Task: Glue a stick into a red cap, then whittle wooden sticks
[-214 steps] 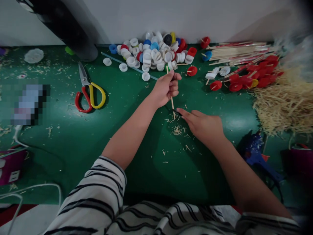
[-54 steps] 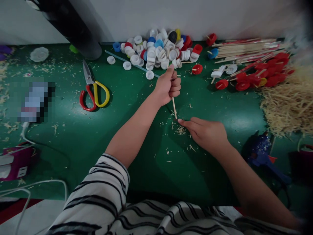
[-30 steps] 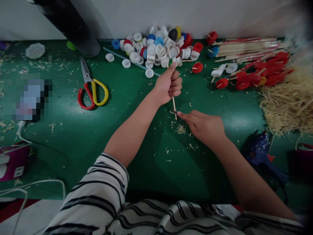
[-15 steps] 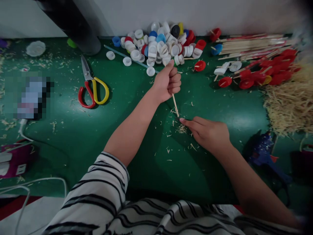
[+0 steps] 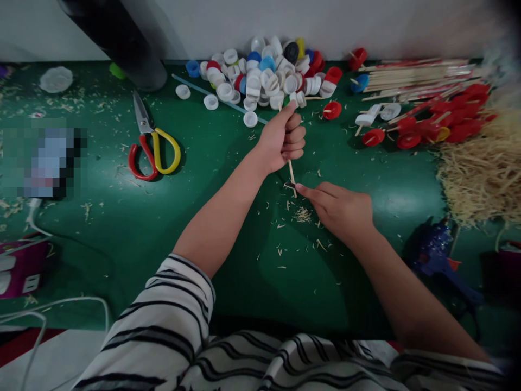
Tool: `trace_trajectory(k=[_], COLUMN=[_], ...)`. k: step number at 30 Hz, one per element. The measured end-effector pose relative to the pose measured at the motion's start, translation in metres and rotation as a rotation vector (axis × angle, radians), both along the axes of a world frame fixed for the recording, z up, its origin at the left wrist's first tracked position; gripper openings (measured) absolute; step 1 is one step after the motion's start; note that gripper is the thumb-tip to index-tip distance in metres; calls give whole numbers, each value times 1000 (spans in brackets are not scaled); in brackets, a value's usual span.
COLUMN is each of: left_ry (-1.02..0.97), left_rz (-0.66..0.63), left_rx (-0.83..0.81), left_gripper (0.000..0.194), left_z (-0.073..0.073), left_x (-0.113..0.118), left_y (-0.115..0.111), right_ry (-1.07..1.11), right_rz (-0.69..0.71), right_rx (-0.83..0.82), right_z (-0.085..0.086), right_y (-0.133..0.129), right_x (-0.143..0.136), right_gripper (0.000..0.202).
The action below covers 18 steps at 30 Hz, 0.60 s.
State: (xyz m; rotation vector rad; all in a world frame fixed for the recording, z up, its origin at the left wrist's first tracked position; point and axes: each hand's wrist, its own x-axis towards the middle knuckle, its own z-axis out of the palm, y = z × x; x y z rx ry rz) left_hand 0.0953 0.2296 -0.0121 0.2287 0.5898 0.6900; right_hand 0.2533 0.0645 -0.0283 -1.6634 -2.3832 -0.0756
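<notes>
Black-and-white striped shirt (image 5: pixel 285 361) nearest, at the bottom edge. Just past it, front edge of green tabletop (image 5: pixel 252 293), w/ white cable (image 5: pixel 81 299) looping at far L. Beyond cable, on L: purple box (image 5: pixel 24 269), cut off by frame. Opp. side, on R: blue glue gun (image 5: pixel 435 252), lying w/ nozzle pointing away, partly in shadow.

Mid-table: small heap of wood shavings (image 5: pixel 302 215), loose curls scattered around. Just beyond & to R, R hand (image 5: pixel 342 209) closed, gripping small dark blade (image 5: pixel 290 185), index finger stretched toward tip. Blade across lower part of wooden stick (image 5: pixel 292 171), touching it. Lower stick end over tabletop nr shavings; can't tell if touching. Holds stick in L hand (image 5: pixel 281 138), fist closed round it, upper end poking out by thumb.

L side, same depth: blurred-out phone (image 5: pixel 51 163), plugged in; then red-&-yellow-handled scissors (image 5: pixel 154 149), blades pointing away. Far R: pale shredded straw (image 5: pixel 482 174), next to red caps on sticks (image 5: pixel 443 122).

Farther back: light-blue rod (image 5: pixel 220 100), partly behind L hand; mixed bottle caps (image 5: pixel 264 81) piled, mostly white. R of pile: bundle of sticks (image 5: pixel 419 77). Back L: dark cylinder (image 5: pixel 134 54) nr grey wall (image 5: pixel 228 27).
</notes>
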Motion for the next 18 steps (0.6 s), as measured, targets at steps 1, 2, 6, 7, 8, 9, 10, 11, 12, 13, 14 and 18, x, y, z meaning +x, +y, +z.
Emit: trace_trajectory(k=[1, 2, 6, 7, 8, 9, 10, 11, 12, 13, 14, 18], left_ry=[-2, -1, 15, 15, 15, 16, 20, 29, 37, 44, 48, 42], left_rz=[-6, -10, -14, -12, -12, -15, -19, -23, -28, -33, -37, -42], left_rx=[20, 41, 95, 103, 111, 119, 127, 135, 144, 153, 161, 153], left_gripper=[63, 63, 62, 63, 63, 63, 64, 63, 63, 63, 63, 63], left_z=[-1, -2, -5, -5, -5, -5, -5, -5, -4, -4, -4, -4], left_x=[0, 0, 0, 0, 0, -1, -1, -1, -1, -1, -2, -3], left_y=[0, 0, 1, 1, 1, 1, 1, 1, 1, 2, 2, 2], right_ry=[3, 6, 13, 12, 11, 12, 14, 18, 21, 23, 24, 15], right_rz=[-5, -9, -15, -14, -8, 4, 20, 36, 51, 61, 69, 49], right_rx=[1, 3, 20, 18, 11, -2, -17, -30, -37, -38, -35, 2], right_z=[0, 0, 1, 2, 2, 3, 3, 4, 4, 5, 5, 3], right_y=[0, 0, 1, 1, 0, 0, -1, -2, -3, -4, -5, -2], right_x=[-1, -1, -3, -3, -3, -2, -2, -2, -1, -1, 0, 4], right_gripper=[36, 35, 34, 34, 33, 33, 32, 32, 32, 32, 32, 35])
